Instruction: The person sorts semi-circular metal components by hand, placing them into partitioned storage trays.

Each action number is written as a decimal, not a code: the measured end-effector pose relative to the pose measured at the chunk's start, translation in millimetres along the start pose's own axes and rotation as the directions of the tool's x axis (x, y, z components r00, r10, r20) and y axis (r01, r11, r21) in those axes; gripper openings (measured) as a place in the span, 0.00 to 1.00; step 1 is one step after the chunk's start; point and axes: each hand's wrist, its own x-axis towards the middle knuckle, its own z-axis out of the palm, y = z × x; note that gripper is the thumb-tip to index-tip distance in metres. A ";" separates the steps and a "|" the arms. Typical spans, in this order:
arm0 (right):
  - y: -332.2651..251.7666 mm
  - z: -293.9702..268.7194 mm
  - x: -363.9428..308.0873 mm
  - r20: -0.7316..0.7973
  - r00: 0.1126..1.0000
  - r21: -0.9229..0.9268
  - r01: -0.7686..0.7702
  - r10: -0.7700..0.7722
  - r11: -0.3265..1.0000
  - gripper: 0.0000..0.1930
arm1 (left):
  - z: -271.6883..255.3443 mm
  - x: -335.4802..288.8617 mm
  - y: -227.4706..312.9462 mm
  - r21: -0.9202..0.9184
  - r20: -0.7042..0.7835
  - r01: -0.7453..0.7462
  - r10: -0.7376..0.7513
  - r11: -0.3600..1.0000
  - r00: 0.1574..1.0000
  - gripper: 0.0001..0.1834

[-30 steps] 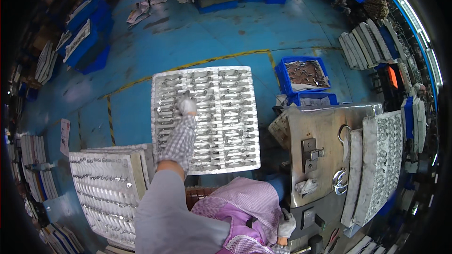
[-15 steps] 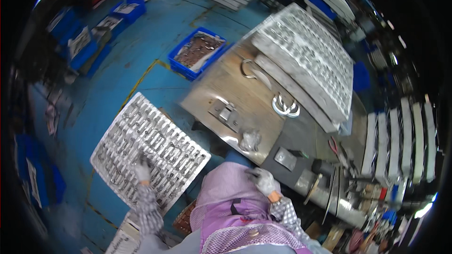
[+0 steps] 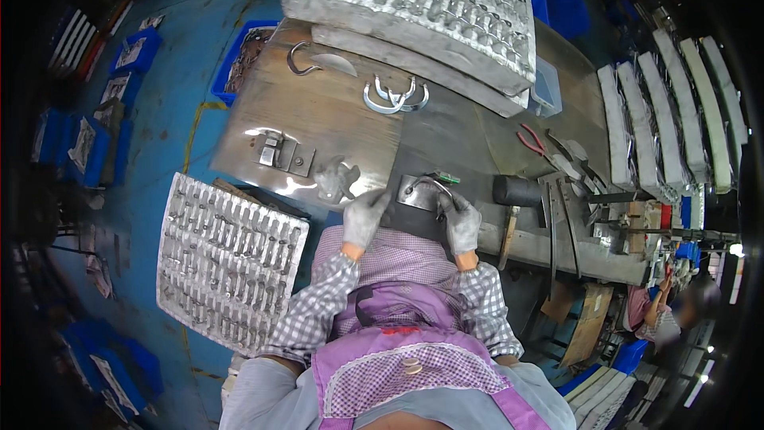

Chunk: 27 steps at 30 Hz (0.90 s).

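My right hand [image 3: 461, 224], in a grey-white glove, is closed on the right end of a curved metal handle [image 3: 430, 181]. The handle arches over a small shiny metal block [image 3: 418, 194] on the dark mat. My left hand [image 3: 364, 221], also gloved, is at the mat's left edge with fingers stretched forward, apart from the handle; its fingertips are partly blurred. Just beyond it lies a crumpled grey cloth or glove [image 3: 337, 181]. A metal fixture [image 3: 280, 154] sits farther left on the bench.
A white foam tray [image 3: 169, 271] of metal parts stands left, below bench height. Loose curved handles [image 3: 383, 103] lie before stacked foam trays [image 3: 398, 22]. Right are a black-headed mallet [image 3: 513, 191], red-handled pliers [image 3: 532, 141] and upright foam trays [image 3: 619, 131]. A co-worker [image 3: 660, 310] is far right.
My left hand has moved from the foam tray to the bench. My right hand has come forward over the mat and now holds a curved handle. The view has turned right.
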 end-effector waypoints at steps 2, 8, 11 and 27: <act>9.0 -1.2 3.9 -0.061 0.988 -0.088 0.138 -0.144 0.986 0.14 | 14.2 22.0 -1.7 0.203 -0.050 -0.210 0.224 0.956 0.973 0.15; 34.6 -15.3 21.4 0.084 0.994 0.196 0.049 -0.066 0.979 0.11 | 48.4 31.3 0.0 0.607 -0.046 -0.362 0.486 0.707 0.872 0.14; 51.6 -18.5 35.4 -0.180 0.952 0.139 0.273 -0.247 0.952 0.10 | 51.7 35.4 8.8 0.536 -0.155 -0.131 0.250 0.834 0.956 0.18; 60.5 -19.1 34.4 -0.096 0.916 -0.168 0.372 -0.391 0.913 0.22 | 55.7 43.5 4.5 0.622 -0.066 -0.123 0.208 0.773 0.976 0.22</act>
